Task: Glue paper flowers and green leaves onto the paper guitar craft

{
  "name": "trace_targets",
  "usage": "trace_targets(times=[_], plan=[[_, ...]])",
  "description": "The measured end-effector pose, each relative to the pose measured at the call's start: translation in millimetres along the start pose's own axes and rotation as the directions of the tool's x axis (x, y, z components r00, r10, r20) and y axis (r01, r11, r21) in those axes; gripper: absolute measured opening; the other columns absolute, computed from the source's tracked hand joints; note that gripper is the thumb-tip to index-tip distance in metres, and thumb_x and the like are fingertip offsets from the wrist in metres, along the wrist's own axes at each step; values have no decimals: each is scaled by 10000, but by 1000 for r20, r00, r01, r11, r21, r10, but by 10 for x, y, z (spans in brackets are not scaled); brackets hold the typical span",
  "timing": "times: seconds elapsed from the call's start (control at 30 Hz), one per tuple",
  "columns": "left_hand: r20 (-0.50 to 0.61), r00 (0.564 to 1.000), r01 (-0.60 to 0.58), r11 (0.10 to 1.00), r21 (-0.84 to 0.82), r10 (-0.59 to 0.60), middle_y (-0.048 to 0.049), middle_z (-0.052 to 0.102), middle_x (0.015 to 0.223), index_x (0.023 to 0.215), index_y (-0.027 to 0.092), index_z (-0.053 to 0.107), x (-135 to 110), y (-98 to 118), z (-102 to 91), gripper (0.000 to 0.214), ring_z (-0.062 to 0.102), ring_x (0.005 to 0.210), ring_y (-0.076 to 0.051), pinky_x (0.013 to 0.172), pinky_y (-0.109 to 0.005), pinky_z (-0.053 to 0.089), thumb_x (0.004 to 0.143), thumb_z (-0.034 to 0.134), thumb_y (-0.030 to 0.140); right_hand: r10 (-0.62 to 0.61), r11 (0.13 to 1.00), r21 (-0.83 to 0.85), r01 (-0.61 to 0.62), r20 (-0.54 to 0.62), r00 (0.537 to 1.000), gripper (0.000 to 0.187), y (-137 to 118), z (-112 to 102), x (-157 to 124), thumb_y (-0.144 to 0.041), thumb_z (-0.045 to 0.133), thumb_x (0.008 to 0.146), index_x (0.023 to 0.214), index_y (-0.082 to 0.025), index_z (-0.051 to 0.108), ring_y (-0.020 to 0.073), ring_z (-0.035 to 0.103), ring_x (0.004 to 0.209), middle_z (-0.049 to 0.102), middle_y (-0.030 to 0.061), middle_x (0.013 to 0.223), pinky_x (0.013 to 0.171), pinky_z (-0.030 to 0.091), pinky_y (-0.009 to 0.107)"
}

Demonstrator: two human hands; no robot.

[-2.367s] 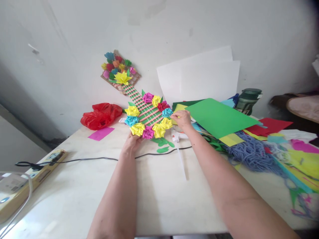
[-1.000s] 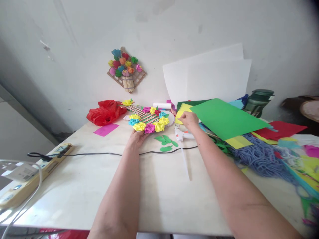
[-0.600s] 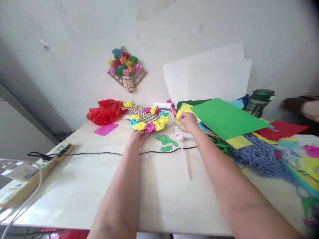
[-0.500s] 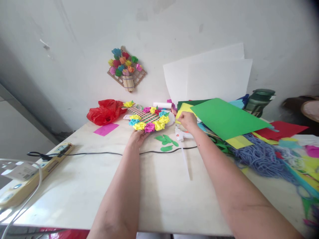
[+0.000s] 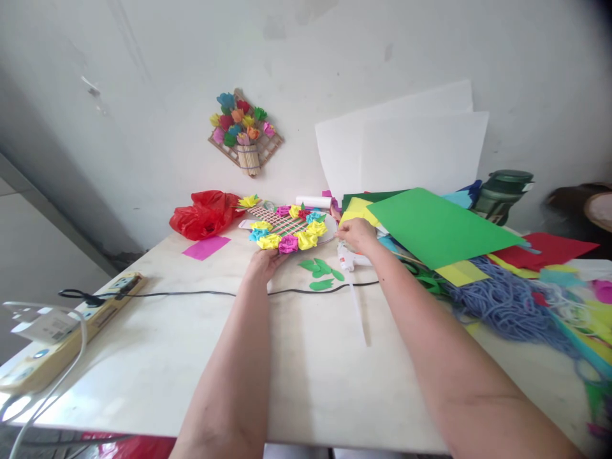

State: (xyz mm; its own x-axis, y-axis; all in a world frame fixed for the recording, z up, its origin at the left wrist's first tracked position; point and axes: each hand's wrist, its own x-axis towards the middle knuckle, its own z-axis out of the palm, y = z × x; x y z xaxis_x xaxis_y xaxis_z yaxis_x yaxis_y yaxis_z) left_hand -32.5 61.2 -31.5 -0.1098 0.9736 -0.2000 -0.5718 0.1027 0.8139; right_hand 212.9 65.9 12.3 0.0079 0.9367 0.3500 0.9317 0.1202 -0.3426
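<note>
My left hand (image 5: 266, 261) grips the near edge of a round lattice craft piece (image 5: 285, 221), its fingers partly hidden under the rim. Yellow, pink, blue and red paper flowers ring the lattice, among them a pink paper flower (image 5: 288, 243) at the front. At the right side of the piece, my right hand (image 5: 357, 234) is closed in a pinch; whatever is between its fingertips is too small to make out. Just below that hand lies a white glue gun (image 5: 348, 258) with a clear glue stick (image 5: 358, 312) sticking out. Green paper leaves (image 5: 321, 271) lie between my hands.
A red plastic bag (image 5: 205, 215) and a pink paper sheet (image 5: 206, 248) lie left. A black cord runs from the power strip (image 5: 102, 312) across the table. Green paper (image 5: 442, 226), blue yarn (image 5: 507, 303) and a dark green bottle (image 5: 505, 194) are at right. Tulip decoration (image 5: 246, 134) hangs on the wall.
My right hand has moved slightly down and left, closer to the craft piece's right edge. My left hand keeps its hold. The whole view has shifted a little.
</note>
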Motion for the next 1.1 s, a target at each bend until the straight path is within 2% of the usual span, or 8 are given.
trace_targets(times=[0.17,0.33,0.63,0.77,0.97,1.1], plan=[[30,998,-53,999,4,53,-114,667,886,961,74,563,42,-45,-28,340,663,811,-228,730,-351,570,683,459,-92,-59,994,-80,69,115,992,213,-113,-80,-47,-336,560,759,825,-230,732,189,618,824,709,41,859,737,405,268],[0,998,-70,997,17,70,-100,663,875,965,103,561,21,-59,6,371,660,805,-212,720,-350,570,675,452,-101,-117,982,-120,149,236,965,183,-219,-107,-90,-308,578,743,815,-253,737,205,619,879,712,28,898,818,385,300],[-11,991,-136,990,-42,136,-58,655,879,946,154,563,19,-157,108,435,647,852,-202,785,-398,548,620,466,-118,-169,944,-207,258,369,914,167,-364,-67,-161,-289,586,735,818,-261,728,204,612,903,709,24,924,863,342,321],[-21,987,-162,986,-46,161,-51,649,882,935,157,547,30,-169,116,419,645,846,-196,790,-406,545,627,457,-112,-161,934,-231,271,405,900,204,-402,-73,-195,-220,543,755,846,-250,723,204,609,914,700,37,968,871,336,325],[-56,989,-139,988,-71,136,-42,640,938,946,180,536,8,-172,148,455,632,915,-201,817,-391,535,619,458,-125,-166,915,-254,314,473,865,177,-448,-39,-217,-184,580,698,792,-220,726,230,613,880,705,72,866,861,345,350],[-38,993,-118,992,-37,116,-55,646,948,992,186,542,6,-181,145,468,635,910,-203,810,-367,537,628,484,-102,-188,894,-271,357,497,847,128,-461,10,-223,-184,620,652,726,-221,718,227,616,847,697,62,794,866,347,357]])
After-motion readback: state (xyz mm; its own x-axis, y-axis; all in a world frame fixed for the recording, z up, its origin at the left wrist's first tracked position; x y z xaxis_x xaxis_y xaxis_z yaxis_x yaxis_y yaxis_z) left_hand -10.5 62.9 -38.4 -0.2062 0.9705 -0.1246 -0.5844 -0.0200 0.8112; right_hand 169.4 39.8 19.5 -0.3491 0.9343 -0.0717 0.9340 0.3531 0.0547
